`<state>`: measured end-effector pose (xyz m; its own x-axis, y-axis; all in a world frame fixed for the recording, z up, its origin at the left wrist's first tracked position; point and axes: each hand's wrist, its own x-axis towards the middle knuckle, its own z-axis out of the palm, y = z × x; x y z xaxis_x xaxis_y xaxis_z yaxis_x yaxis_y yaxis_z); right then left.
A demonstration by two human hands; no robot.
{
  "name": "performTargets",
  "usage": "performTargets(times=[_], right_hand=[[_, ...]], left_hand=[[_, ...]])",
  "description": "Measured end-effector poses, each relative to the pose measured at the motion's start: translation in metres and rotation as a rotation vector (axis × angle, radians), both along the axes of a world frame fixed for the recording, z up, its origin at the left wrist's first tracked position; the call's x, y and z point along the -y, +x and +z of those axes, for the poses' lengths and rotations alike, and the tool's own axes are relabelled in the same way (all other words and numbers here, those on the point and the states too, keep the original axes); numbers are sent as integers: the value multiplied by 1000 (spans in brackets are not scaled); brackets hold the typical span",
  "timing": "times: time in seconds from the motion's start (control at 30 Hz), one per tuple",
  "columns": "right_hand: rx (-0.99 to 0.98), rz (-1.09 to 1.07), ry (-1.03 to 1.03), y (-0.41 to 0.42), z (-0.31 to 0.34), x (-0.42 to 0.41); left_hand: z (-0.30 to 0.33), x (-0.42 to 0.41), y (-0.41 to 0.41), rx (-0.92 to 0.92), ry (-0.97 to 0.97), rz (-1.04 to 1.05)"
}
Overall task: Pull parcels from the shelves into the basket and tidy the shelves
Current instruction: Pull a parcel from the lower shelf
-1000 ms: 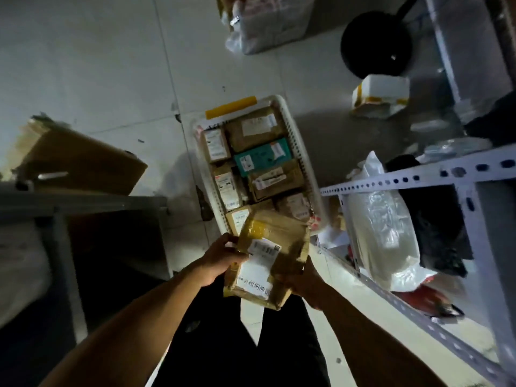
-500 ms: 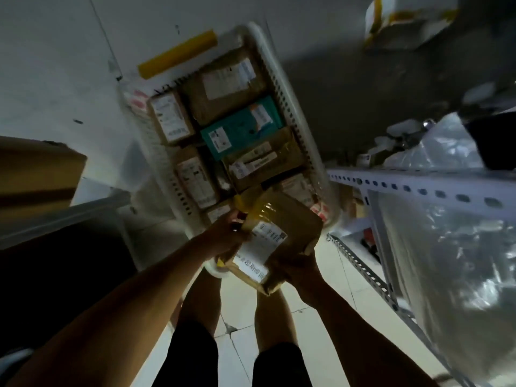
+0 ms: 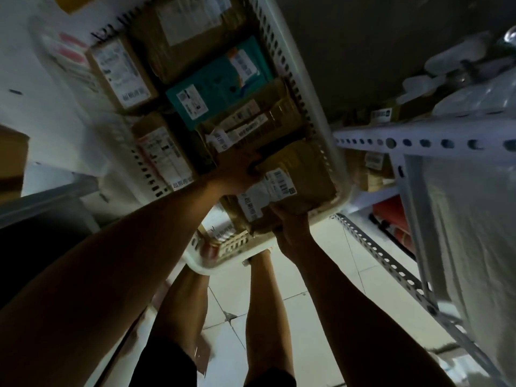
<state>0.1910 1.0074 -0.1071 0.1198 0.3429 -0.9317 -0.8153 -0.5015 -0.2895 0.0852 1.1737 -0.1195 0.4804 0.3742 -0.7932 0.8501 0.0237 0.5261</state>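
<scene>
We hold the brown parcel (image 3: 290,185) at the near end of the basket (image 3: 315,118), left hand (image 3: 237,174) gripping its far edge, right hand (image 3: 290,227) curled under its near edge. We should lower it flat beside the teal parcel (image 3: 220,85) stack, then let go.

1. Parcel storeroom or small courier pickup depot, dim light.
2. White perforated plastic basket (image 3: 312,107) on the floor, packed tight with labelled parcels: brown cardboard boxes (image 3: 184,37), a teal box (image 3: 220,82), all with printed barcode shipping labels (image 3: 125,74).
3. White slotted-angle metal shelving (image 3: 418,141) on the right, holding more labelled cartons (image 3: 374,166) and a large translucent plastic bag (image 3: 474,219).
4. Another metal rack edge (image 3: 47,196) on the left, with a brown carton (image 3: 11,163) near it.
5. Pale tiled floor (image 3: 307,317), bare and utilitarian.
</scene>
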Motion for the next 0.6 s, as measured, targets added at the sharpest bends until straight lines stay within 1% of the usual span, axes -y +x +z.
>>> performTargets(times=[0.1, 0.17, 0.27, 0.43, 0.47, 0.53, 0.6], right_hand=[[-13, 38, -79, -15, -17, 0], [-25, 87, -143, -24, -25, -1], [-8, 159, -195, -29, -40, -2], [52, 295, -259, -36, -75, 14], [80, 321, -268, -36, -76, 12], [140, 413, -315, -34, -53, -5], [251, 578, -369, -29, -35, -14]], left_hand=[[-15, 14, -2, -68, 89, -23], [-24, 21, -7, -116, 102, -21], [-31, 19, -11, -177, 88, -77], [-28, 22, -10, -189, 128, -159], [-29, 23, -11, -183, 135, -173], [-28, 23, -11, -179, 141, -179], [-22, 27, -16, -176, 166, -189]])
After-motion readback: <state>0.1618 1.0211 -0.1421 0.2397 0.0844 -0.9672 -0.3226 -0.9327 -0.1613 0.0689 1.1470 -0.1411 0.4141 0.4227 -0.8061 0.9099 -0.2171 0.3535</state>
